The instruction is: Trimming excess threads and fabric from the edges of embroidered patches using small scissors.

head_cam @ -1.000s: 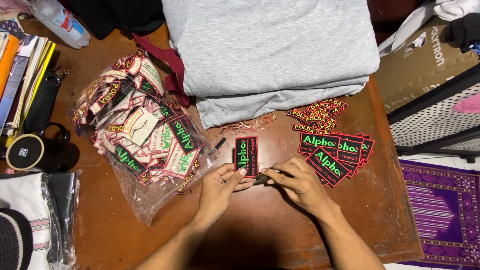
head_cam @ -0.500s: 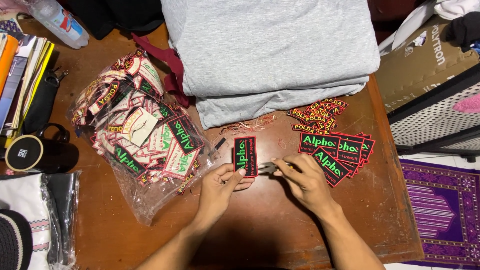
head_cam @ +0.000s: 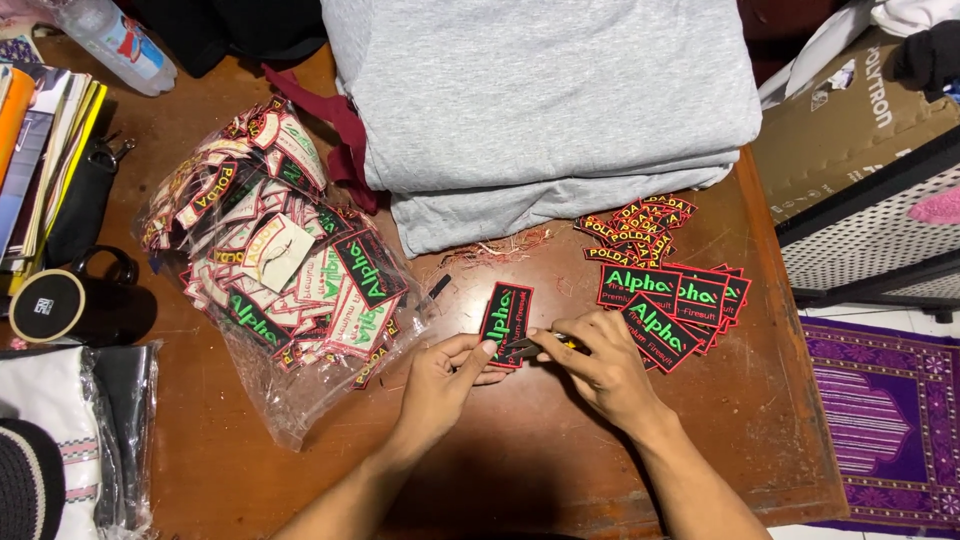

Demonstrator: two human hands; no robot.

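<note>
Brown wood makes up the table [head_cam: 520,470], and it is full of stuff. Near the middle, the left hand [head_cam: 440,385] pinches the bottom edge of a black patch [head_cam: 507,312] with green letters and a red rim. This patch lies flat on the table, just in front of both hands. The right hand [head_cam: 600,370] is just beside it, with fingers pressed around a small dark cutting tool [head_cam: 530,347]. The tool's tip is right at the patch's lower edge. I cannot tell if the tool is open or closed.

To the right lies a pile of the same kind of patches [head_cam: 690,300], spread out like cards. Behind them sits a heap of smaller red and yellow patches [head_cam: 635,228]. On the left, a clear plastic bag [head_cam: 285,285] is stuffed with many more patches. A folded grey cloth [head_cam: 540,110] covers the far side of the table. A black mug [head_cam: 70,300] stands at the left edge, near some books [head_cam: 40,150].
</note>
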